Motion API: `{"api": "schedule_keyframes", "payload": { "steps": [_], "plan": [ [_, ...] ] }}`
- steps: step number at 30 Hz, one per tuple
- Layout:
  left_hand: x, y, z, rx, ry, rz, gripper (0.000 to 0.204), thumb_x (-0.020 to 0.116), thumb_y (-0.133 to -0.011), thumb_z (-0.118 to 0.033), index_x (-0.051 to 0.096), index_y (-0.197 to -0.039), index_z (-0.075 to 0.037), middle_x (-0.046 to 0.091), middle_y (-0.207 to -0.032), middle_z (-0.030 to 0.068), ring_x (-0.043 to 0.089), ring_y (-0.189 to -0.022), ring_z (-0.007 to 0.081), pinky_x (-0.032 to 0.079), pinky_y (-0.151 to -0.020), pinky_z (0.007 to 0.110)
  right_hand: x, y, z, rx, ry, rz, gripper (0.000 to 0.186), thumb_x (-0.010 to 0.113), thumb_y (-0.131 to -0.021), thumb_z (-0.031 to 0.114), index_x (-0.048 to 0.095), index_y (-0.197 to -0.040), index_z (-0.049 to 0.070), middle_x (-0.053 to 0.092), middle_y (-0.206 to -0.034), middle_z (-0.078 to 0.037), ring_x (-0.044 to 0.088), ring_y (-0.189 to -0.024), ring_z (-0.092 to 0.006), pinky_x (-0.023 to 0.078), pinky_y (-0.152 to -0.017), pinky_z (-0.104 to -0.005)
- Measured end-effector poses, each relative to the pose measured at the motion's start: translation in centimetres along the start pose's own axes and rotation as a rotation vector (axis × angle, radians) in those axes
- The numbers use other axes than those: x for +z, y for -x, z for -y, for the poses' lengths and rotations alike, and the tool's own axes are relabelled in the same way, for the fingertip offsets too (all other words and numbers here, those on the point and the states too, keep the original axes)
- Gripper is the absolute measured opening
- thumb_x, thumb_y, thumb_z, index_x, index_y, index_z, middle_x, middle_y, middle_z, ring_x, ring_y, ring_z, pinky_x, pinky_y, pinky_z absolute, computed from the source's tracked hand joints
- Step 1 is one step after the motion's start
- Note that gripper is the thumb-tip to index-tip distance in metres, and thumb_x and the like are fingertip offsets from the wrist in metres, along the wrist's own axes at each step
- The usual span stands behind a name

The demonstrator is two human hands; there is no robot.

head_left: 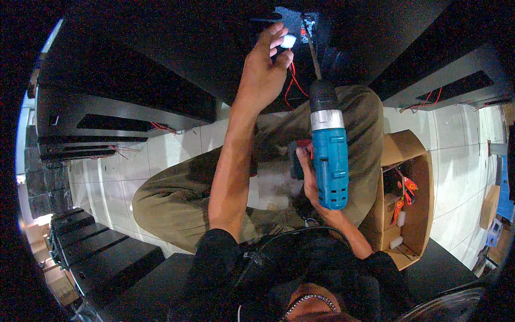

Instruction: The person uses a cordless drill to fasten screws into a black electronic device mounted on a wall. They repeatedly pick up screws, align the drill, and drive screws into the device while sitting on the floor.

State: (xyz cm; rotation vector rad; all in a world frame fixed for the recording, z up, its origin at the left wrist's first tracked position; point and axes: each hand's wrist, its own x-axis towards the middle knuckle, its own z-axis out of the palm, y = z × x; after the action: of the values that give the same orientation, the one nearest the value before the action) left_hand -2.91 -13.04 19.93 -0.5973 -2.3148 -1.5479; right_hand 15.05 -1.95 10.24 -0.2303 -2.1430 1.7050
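Observation:
My left hand (271, 59) reaches up into the black cabinet (354, 32), fingers curled around a small white piece (288, 41) with red wires (292, 80) hanging below. My right hand (307, 174) grips a teal and black cordless drill (332, 166), which points up into the cabinet with a long slim bit (314, 53). The bit reaches a small opening (307, 29) with a red part inside, just right of the white piece; whether it touches anything there I cannot tell.
I sit on a pale tiled floor (456, 177), legs bent. An open cardboard box (407, 145) with orange-handled tools (407, 190) is at my right. Black cabinets with red wires (91, 134) stand at the left and right, more black units (107, 252) at lower left.

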Motion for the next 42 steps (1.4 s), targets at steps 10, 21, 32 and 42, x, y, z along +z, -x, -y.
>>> {"api": "schedule_keyframes", "payload": {
  "steps": [10, 21, 32, 42],
  "plan": [
    [0.0, 0.1, -0.1, -0.010, -0.029, 0.020, 0.048, 0.059, -0.087, -0.002, 0.043, -0.132, -0.003, 0.053, -0.131, 0.0148, 0.049, -0.124, 0.0259, 0.038, -0.103, 0.039, -0.3, -0.4, 1.2, 0.007, 0.012, 0.015, 0.068, 0.077, -0.077, 0.021, 0.041, -0.130, -0.002, 0.064, -0.094, -0.012, 0.063, -0.080, -0.0219, 0.052, -0.078, -0.0351],
    [0.0, 0.1, 0.0, -0.018, -0.010, 0.008, 0.046, 0.056, -0.086, -0.001, 0.042, -0.130, 0.004, 0.052, -0.130, 0.0217, 0.050, -0.123, 0.0302, 0.038, -0.103, 0.038, 0.2, -0.5, 0.1, -0.041, 0.020, -0.015, 0.069, 0.077, -0.076, 0.019, 0.041, -0.131, -0.003, 0.063, -0.096, -0.013, 0.062, -0.081, -0.0227, 0.051, -0.079, -0.0359],
    [0.2, 0.3, -0.1, -0.032, 0.015, 0.015, 0.047, 0.056, -0.086, -0.001, 0.043, -0.131, 0.004, 0.051, -0.132, 0.0229, 0.049, -0.124, 0.0305, 0.037, -0.104, 0.038, 0.4, -0.9, 0.3, -0.019, -0.002, 0.000, 0.020, 0.070, -0.086, 0.017, 0.062, -0.100, 0.005, 0.063, -0.092, -0.005, 0.058, -0.085, -0.0166, 0.048, -0.076, -0.0307],
    [0.1, 0.3, 0.3, -0.047, -0.019, 0.016, 0.047, 0.056, -0.086, -0.001, 0.044, -0.132, 0.002, 0.054, -0.129, 0.0207, 0.051, -0.122, 0.0301, 0.039, -0.102, 0.035, 0.8, -1.0, -0.1, -0.006, -0.084, -0.011, 0.056, 0.075, -0.078, 0.014, 0.046, -0.123, 0.000, 0.062, -0.100, -0.012, 0.060, -0.085, -0.0209, 0.049, -0.079, -0.0336]
  ]
}}
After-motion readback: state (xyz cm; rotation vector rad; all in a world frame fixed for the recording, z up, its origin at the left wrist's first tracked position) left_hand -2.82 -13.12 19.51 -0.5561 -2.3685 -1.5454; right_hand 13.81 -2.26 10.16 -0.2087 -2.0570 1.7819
